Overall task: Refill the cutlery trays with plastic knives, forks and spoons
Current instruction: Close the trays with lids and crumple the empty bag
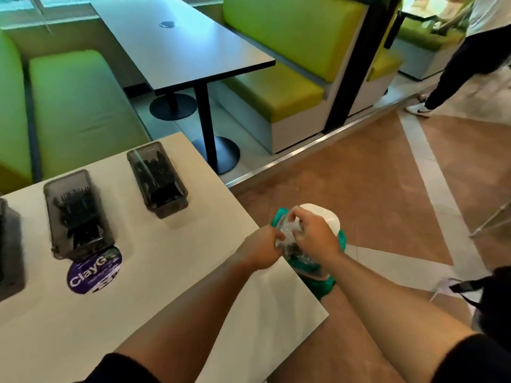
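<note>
Trays (172, 210): three on counter (171, 272); two visibly part-full of black cutlery (80, 217).
Bag (287, 234): clear, dark pieces inside, held just off the counter's edge.
Left hand (261, 251): pinches bag.
Right hand (315, 234): fingers curled on bag top.
Progress: seemingly opening the bag; refilling still ahead.

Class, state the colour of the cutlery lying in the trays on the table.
Black cutlery, clearest in the head view.

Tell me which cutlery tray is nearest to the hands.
The rightmost tray, at the table's far edge. The middle tray, by the purple sticker, and the cut-off left tray sit farther away.
</note>
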A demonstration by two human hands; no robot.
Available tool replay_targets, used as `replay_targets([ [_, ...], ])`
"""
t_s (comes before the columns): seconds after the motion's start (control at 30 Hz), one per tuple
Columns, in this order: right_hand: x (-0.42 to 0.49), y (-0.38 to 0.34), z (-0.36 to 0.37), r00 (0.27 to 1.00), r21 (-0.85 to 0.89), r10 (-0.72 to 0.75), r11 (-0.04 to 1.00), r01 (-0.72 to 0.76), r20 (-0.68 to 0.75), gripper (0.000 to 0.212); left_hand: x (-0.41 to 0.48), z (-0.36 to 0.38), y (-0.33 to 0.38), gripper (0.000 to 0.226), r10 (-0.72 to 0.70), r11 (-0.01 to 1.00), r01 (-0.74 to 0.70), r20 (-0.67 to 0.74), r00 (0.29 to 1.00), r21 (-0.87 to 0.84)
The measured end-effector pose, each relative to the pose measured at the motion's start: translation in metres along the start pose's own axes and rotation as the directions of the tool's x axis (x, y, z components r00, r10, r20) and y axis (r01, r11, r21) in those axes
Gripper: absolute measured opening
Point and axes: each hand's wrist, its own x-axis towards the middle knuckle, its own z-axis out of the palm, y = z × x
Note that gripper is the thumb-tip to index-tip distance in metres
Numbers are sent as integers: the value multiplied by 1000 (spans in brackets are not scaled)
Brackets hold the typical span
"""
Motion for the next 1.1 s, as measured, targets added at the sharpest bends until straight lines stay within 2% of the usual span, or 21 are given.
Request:
replay_targets([
  [0.07, 0, 16, 7, 997, -25, 51, 998, -49, 49, 24, 5, 22, 0, 23, 16, 989, -30, 100, 995, 144],
  [0.17, 0, 36, 17, 986, -58, 114, 992, -108, 120, 19, 10, 44, -6, 31, 46, 949, -94, 163, 986, 302],
  [0.3, 2, 61, 34, 977, 8, 176, 984, -178, 119, 8, 27, 58, -8, 48, 57, 845, -179, 248, 967, 505],
  [0.53, 10, 80, 53, 948, 51, 319, 947, -319, -1, 16, 51, 65, -5, 58, 23, 752, -208, 290, 957, 625],
  [0.63, 13, 85, 57, 941, 7, 331, 943, -332, 70, 9, 58, 69, -6, 61, 5, 707, -210, 293, 956, 675],
  [0.73, 11, 91, 61, 913, -15, 323, 944, -330, 250, 52, 61, 72, -4, 61, 6, 677, -235, 315, 949, 697],
  [0.8, 11, 97, 67, 906, -206, 297, 948, -242, 303, 73, 64, 75, -2, 59, -15, 661, -237, 328, 945, 712],
  [0.87, 13, 101, 74, 894, -369, 315, 910, -189, 318, 79, 67, 77, -1, 57, -48, 654, -212, 319, 946, 726],
  [0.97, 22, 96, 78, 855, -476, 400, 853, -215, 331, 68, 69, 80, 1, 55, -100, 643, -181, 316, 943, 744],
  [1.03, 26, 91, 77, 846, -501, 424, 835, -227, 324, 49, 71, 80, 3, 53, -133, 643, -174, 332, 934, 746],
  [1.1, 25, 86, 70, 864, -435, 393, 869, -236, 316, 26, 72, 80, 5, 53, -145, 625, -191, 352, 925, 757],
])
